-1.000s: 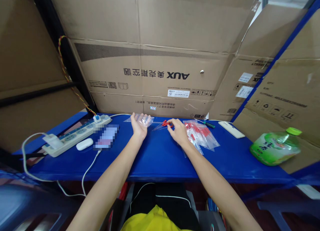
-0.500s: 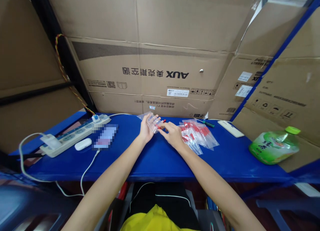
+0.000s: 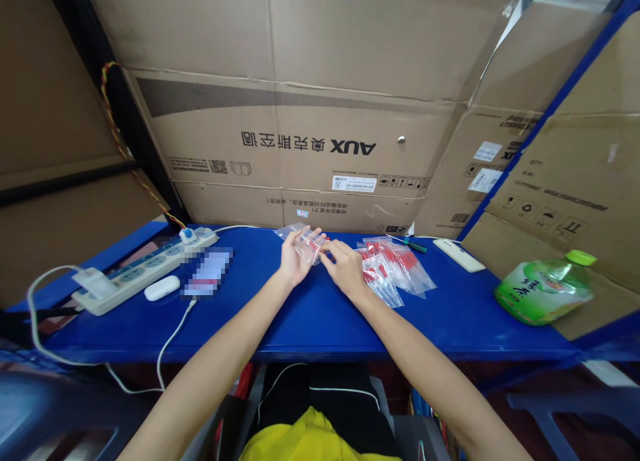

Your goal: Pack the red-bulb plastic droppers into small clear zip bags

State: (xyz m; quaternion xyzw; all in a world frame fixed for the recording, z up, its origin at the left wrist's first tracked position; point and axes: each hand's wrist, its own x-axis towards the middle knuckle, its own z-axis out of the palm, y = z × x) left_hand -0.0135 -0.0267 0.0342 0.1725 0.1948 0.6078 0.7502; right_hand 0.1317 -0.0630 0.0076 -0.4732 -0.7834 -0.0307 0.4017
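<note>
My left hand (image 3: 294,261) holds a small clear plastic bag (image 3: 306,242) above the blue table (image 3: 310,311), fingers curled round it. My right hand (image 3: 345,268) meets it from the right, pinching small red parts (image 3: 320,246) at the bag's mouth. Right beside my right hand lies a pile of clear bags with red parts (image 3: 395,264) in them.
A white power strip (image 3: 135,271) with a charger and cables, a white earbud case (image 3: 161,288) and a blurred phone (image 3: 205,273) lie at left. A green screwdriver (image 3: 415,246), a white remote (image 3: 459,255) and a green bottle (image 3: 547,288) lie at right. Cardboard boxes (image 3: 310,134) wall the back.
My left hand lifted the clear bag and moved right. My right hand brought red parts left from the table to the bag's mouth; both hands now meet.
</note>
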